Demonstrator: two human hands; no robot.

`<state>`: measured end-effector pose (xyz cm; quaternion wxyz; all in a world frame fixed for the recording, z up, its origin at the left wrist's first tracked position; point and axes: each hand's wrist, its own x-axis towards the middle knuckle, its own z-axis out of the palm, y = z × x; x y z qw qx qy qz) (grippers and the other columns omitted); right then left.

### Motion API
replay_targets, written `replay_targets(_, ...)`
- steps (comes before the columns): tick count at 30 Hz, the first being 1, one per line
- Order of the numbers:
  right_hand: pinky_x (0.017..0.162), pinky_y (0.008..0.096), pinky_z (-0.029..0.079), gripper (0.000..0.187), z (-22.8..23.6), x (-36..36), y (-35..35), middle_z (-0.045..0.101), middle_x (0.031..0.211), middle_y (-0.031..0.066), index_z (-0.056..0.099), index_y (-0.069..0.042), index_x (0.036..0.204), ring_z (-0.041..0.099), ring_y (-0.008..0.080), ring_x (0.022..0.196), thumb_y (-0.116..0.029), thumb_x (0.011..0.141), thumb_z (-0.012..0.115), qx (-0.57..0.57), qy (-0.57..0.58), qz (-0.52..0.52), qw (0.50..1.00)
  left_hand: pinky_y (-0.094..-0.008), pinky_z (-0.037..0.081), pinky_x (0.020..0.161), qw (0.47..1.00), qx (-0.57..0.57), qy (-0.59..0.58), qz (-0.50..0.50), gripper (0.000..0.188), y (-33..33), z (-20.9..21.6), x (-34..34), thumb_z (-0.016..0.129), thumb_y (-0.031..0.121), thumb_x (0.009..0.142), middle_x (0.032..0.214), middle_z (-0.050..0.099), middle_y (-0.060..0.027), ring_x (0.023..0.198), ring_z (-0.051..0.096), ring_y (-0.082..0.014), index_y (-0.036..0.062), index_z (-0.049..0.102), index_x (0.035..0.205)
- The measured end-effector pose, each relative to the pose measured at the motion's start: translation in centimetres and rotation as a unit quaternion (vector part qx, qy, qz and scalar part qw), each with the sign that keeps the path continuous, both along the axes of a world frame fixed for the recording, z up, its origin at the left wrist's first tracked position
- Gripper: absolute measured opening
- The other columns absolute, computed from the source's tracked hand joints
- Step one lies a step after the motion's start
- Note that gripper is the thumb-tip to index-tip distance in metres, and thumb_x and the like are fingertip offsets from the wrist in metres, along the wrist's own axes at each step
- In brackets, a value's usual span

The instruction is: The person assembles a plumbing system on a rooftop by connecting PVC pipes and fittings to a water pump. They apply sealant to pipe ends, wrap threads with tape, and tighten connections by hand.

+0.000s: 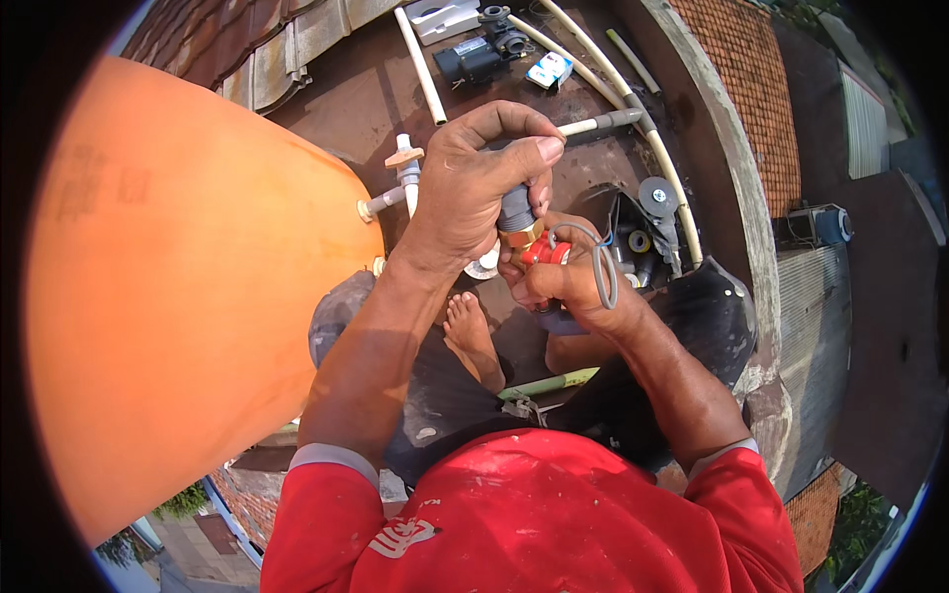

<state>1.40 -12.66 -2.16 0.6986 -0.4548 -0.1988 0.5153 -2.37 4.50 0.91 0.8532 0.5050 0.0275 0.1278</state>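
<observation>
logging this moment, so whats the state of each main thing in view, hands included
left hand: curled around the grey fitting
right hand: closed on the red fitting
grey fitting: held, against the brass nut; tightness unclear
red fitting: held, below the nut
grey cable: looped over the right hand
black pump: lying unheld
orange tank: pipe fitted to its side

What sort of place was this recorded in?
Probably a rooftop or similar raised spot outdoors: a large orange tank stands at the left, white pipes and a black pump lie ahead, and a neighbouring tiled roof shows at the right.
</observation>
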Motion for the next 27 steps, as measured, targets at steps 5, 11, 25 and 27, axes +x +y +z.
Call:
replay_targets(5, 0.06, 0.0268, 0.049, 0.032, -1.3, 0.7, -0.6, 0.07, 0.09, 0.0035, 0.071, -0.001, 0.11, 0.064, 0.0102, 0.072, -0.01, 0.08, 0.075, 0.011, 0.032, 0.048, 0.998, -0.0331, 0.053, 0.064, 0.999, -0.03, -0.015, -0.033, 0.009, 0.4, -0.5, -0.1, 0.071, 0.005, 0.103, 0.078, 0.064, -0.0051, 0.067, 0.064, -0.0148, -0.0006, 0.072, 0.111)
replay_targets(11, 0.058, 0.0274, 0.05, 0.038, 0.8, 1.6, 0.4, 0.07, 0.086, 0.0007, 0.069, -0.003, 0.109, 0.064, 0.0089, 0.07, -0.027, 0.089, 0.089, -0.123, -0.124, 0.0, 0.985, -0.0301, 0.058, 0.063, 0.99, -0.059, 0.041, 0.12, 0.01, 0.3, -2.9, 0.3, 0.076, 0.007, 0.101, 0.081, 0.069, -0.0055, 0.066, 0.067, -0.013, 0.0012, 0.071, 0.106)
replay_targets(25, 0.08, 0.0485, 0.046, 0.041, -4.4, 2.7, 3.1, 0.063, 0.104, 0.017, 0.065, -0.001, 0.108, 0.06, 0.0356, 0.099, -0.02, 0.075, 0.078, -0.246, -0.71, -0.266, 0.603, -0.0327, 0.059, 0.077, 0.941, -0.165, 0.148, 0.257, 0.014, -2.4, -6.1, 3.0, 0.078, 0.009, 0.103, 0.099, 0.069, -0.0061, 0.084, 0.069, -0.0181, 0.006, 0.067, 0.111)
replay_targets(27, 0.081, 0.0481, 0.046, 0.032, -4.3, 2.9, 3.0, 0.064, 0.099, 0.0157, 0.066, -0.003, 0.098, 0.06, 0.035, 0.098, -0.02, 0.074, 0.078, -0.217, -0.716, -0.284, 0.599, -0.0315, 0.058, 0.077, 0.943, -0.153, 0.15, 0.255, 0.015, -1.9, -5.9, 3.3, 0.078, 0.007, 0.102, 0.097, 0.069, -0.006, 0.082, 0.069, -0.0177, 0.0058, 0.067, 0.11)
